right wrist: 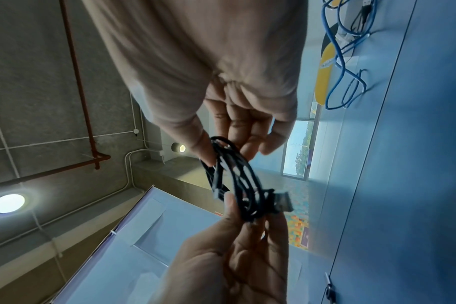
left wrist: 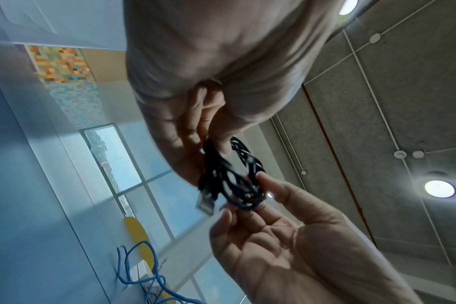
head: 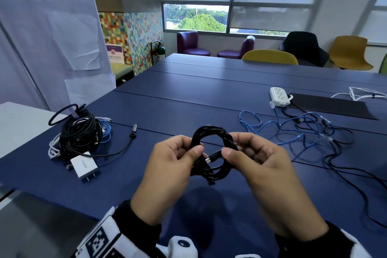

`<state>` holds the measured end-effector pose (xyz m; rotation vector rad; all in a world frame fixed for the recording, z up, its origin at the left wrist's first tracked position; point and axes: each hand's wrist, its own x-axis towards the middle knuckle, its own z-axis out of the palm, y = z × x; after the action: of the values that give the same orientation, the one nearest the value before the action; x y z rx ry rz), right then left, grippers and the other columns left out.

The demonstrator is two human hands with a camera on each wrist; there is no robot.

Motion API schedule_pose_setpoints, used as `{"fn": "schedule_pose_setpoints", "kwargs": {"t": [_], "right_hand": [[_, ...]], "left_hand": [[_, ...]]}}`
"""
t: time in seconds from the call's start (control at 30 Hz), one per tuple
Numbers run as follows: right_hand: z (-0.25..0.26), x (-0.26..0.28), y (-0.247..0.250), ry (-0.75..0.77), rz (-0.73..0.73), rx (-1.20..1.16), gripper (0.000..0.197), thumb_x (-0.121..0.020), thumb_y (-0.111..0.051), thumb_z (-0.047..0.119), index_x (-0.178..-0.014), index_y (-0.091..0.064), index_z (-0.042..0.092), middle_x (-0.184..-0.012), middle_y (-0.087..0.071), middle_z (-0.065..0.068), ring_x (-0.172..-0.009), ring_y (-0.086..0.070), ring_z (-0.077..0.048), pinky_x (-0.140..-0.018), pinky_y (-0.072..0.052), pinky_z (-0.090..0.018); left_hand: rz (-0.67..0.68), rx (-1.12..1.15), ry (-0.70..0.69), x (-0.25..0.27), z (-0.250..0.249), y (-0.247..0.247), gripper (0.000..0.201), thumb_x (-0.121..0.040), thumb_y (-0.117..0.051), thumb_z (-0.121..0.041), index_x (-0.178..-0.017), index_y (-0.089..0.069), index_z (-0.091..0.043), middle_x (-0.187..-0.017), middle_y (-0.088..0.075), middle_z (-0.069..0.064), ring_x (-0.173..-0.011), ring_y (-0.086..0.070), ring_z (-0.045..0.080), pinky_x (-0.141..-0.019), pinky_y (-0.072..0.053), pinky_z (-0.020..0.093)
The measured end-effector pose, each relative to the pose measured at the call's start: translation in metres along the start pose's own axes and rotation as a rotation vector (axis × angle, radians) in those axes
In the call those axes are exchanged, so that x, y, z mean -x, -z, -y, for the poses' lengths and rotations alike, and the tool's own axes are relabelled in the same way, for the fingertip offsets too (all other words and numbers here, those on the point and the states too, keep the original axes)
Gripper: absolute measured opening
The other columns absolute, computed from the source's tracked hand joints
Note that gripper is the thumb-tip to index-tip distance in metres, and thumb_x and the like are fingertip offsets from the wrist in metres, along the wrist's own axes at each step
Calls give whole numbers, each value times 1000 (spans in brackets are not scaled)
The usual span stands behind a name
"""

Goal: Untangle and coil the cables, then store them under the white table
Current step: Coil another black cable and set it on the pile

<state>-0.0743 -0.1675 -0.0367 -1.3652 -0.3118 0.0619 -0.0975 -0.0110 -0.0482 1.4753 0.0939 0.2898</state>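
A black cable wound into a small coil (head: 211,132) hangs in the air over the blue table (head: 188,98), held between both hands. My left hand (head: 193,148) pinches the coil's left side with thumb and curled fingers. On the right side my right hand (head: 232,151) pinches it, and a short plug end (head: 209,158) pokes out beside that thumb. The left wrist view shows the coil (left wrist: 231,181) between the two hands. In the right wrist view a USB plug (right wrist: 282,202) hangs off the coil (right wrist: 237,181).
A heap of coiled black, white and blue cables (head: 81,132) with a white charger (head: 83,166) lies at the left. Tangled blue and black cables (head: 303,130) spread at the right, near a white power strip (head: 279,96) and black mat (head: 330,104). The white table (head: 18,119) stands far left.
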Motion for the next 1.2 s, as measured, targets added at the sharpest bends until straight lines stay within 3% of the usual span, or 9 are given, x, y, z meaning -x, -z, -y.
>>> {"fn": "schedule_pose_setpoints", "kwargs": {"t": [0.23,0.4,0.57,0.7,0.77,0.87,1.0,1.1,1.2], "right_hand": [[-1,-28,-8,-140,138,-106,25,-76,-69,6,-100,-69,-1,-89,-71,-17,-82,-60,-24,-80,-48,-34],[-5,-56,-34,-74,218,280,13,-88,-64,-2,-92,-73,6,-87,-75,-15,-75,-65,-16,-76,-55,-29],[-19,-84,-82,-145,378,373,13,-89,-66,3,-102,-68,0,-95,-72,-23,-74,-64,-19,-75,-57,-32],[-40,-103,-116,-168,507,513,22,-91,-65,8,-112,-64,4,-88,-67,-16,-73,-63,-19,-70,-57,-28],[-50,-112,-126,-170,539,597,22,-91,-65,11,-112,-65,7,-84,-66,-12,-72,-63,-19,-73,-58,-31],[-65,-122,-137,-170,595,743,23,-90,-65,16,-113,-65,14,-89,-69,-6,-79,-67,-21,-83,-59,-38],[-76,-128,-145,-127,674,939,39,-89,-64,21,-128,-62,17,-114,-69,-1,-99,-65,-18,-96,-52,-36],[-77,-127,-149,-78,704,1063,41,-90,-62,22,-131,-60,21,-123,-66,1,-111,-60,-16,-101,-45,-28],[-78,-126,-148,-61,719,1093,36,-90,-61,23,-126,-64,24,-119,-67,2,-112,-59,-16,-98,-44,-25]], "left_hand": [[-96,147,-5,-6,-23,21,11,-85,-63,1,-96,-65,0,-66,-68,14,-60,-65,20,-57,-57,27],[-189,-201,-105,-24,-40,70,17,-83,-72,-3,-98,-64,-4,-72,-73,16,-61,-66,15,-52,-49,21],[-280,-364,-89,-38,-43,118,14,-84,-70,1,-94,-61,-1,-71,-71,23,-57,-64,18,-47,-48,22],[-329,-624,-87,-57,-34,155,9,-82,-73,-3,-77,-65,-6,-63,-70,15,-48,-59,12,-45,-45,20],[-336,-779,-86,-68,-27,168,15,-79,-75,-8,-69,-67,-15,-61,-70,6,-44,-56,6,-52,-46,22],[-321,-940,-16,-84,-16,182,19,-78,-75,-13,-64,-67,-24,-66,-71,-1,-58,-63,12,-67,-55,30],[-234,-1060,82,-98,-8,182,12,-80,-69,-6,-79,-73,-17,-105,-73,7,-89,-69,23,-82,-57,37],[-176,-1228,134,-103,-7,176,21,-84,-66,-11,-104,-72,-12,-108,-69,8,-102,-64,26,-87,-51,31],[-94,-1423,132,-107,-6,169,23,-84,-64,-13,-106,-70,-11,-103,-70,11,-100,-63,31,-85,-51,36]]}}
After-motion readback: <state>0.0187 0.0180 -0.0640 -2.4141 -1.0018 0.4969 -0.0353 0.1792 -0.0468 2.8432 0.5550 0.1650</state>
